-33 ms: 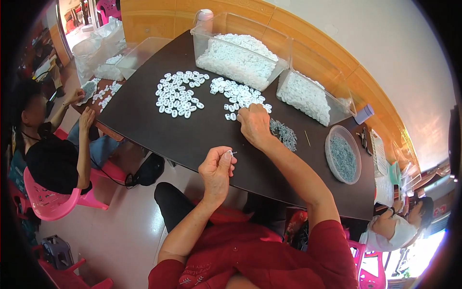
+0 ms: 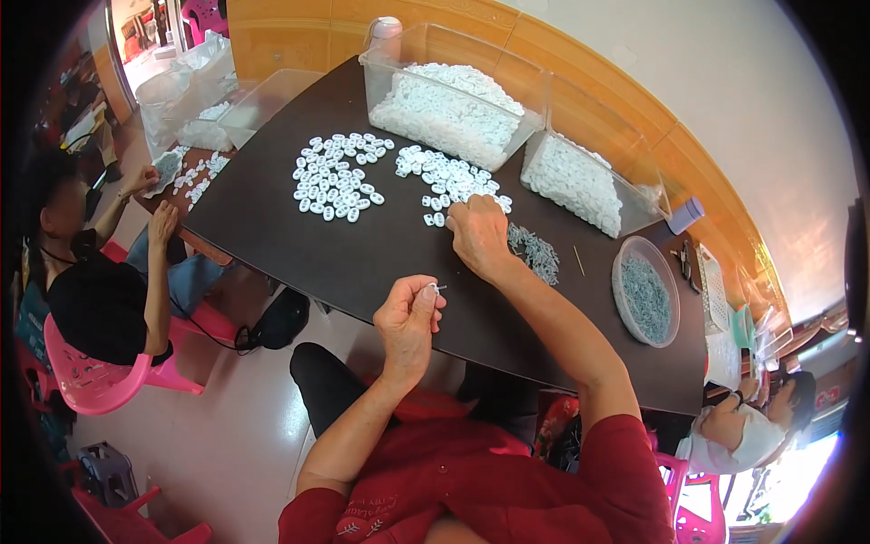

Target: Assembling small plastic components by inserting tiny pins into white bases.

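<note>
At the table's near edge, my left hand [image 2: 407,317] is closed in a pinch. A small white plastic piece [image 2: 435,288] pokes out between its thumb and finger, with a thin greyish pin sticking out to the right. My right hand [image 2: 480,234] reaches over the near edge of a heap of small white oval plastic pieces [image 2: 439,170]. Its fingers are bent down and drawn together, and what lies under their tips is hidden. Left of that heap, more white oval pieces [image 2: 331,181] with two dark holes lie spread out. Small grey pieces [image 2: 535,251] are piled beside my right wrist.
Clear bins [image 2: 535,145] full of white pieces line the table's [image 2: 272,213] back. At right are a round tub [image 2: 619,290] of grey pieces, a thin stick [image 2: 578,260], pliers [image 2: 686,265] and a purple-capped bottle [image 2: 686,216]. A co-worker [image 2: 109,290] sits at left, another person [image 2: 748,426] at right.
</note>
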Motion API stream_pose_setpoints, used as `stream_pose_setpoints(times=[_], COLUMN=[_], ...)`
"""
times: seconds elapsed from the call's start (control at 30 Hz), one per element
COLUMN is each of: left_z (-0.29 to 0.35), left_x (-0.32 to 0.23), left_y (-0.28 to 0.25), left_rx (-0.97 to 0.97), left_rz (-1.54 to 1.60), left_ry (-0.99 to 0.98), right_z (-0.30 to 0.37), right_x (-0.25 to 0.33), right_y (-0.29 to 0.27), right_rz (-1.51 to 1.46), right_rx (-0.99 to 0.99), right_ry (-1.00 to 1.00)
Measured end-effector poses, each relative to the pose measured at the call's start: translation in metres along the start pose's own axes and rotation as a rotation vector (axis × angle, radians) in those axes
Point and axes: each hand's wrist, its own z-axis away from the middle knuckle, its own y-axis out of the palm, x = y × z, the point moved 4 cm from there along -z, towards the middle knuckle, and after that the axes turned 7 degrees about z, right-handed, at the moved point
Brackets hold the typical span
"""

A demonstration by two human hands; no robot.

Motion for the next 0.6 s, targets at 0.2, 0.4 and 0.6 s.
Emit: stream_pose_setpoints(times=[0.2,0.4,0.6], left_z=[-0.001,-0.001,-0.001], left_x=[0.000,0.002,0.003], left_y=[0.000,-0.001,-0.002], left_rx=[-0.001,0.003,0.006], left_rz=[-0.004,0.031,0.026], left_ry=[0.016,0.014,0.020], right_z=[0.006,0.015,0.018], right_x=[0.005,0.006,-0.002], right_y=[-0.005,-0.011,-0.025], right_rz=[-0.041,-0.008,-0.151], right_rx=[-0.018,-0.001,-0.039], right_ry=[-0.080,-0.143,-0.136])
